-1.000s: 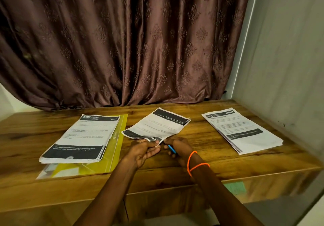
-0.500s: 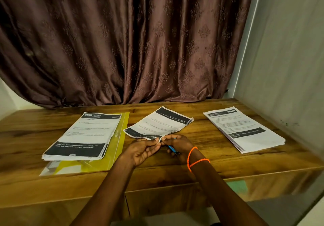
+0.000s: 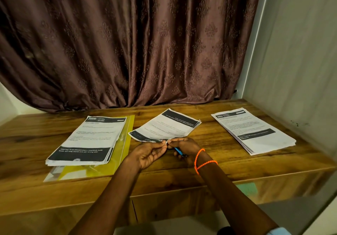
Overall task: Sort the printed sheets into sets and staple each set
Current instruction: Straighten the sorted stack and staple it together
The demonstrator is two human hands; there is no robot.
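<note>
A thin set of printed sheets (image 3: 165,127) lies turned at an angle in the middle of the wooden table (image 3: 228,160). My left hand (image 3: 148,153) pinches its near corner. My right hand (image 3: 184,146) meets that same corner with its fingertips and holds a small blue object (image 3: 177,150), mostly hidden under the palm; I cannot tell what it is. A thick stack of sheets (image 3: 87,141) lies at the left. Another stack (image 3: 253,130) lies at the right.
The left stack rests on a yellow plastic folder (image 3: 116,161). A brown patterned curtain (image 3: 127,43) hangs behind the table. A pale wall (image 3: 295,70) closes off the right side. The table's front edge runs just below my wrists.
My two hands have drawn closer together at the near corner of the middle set. The set has settled slightly flatter on the table. The side stacks have not moved.
</note>
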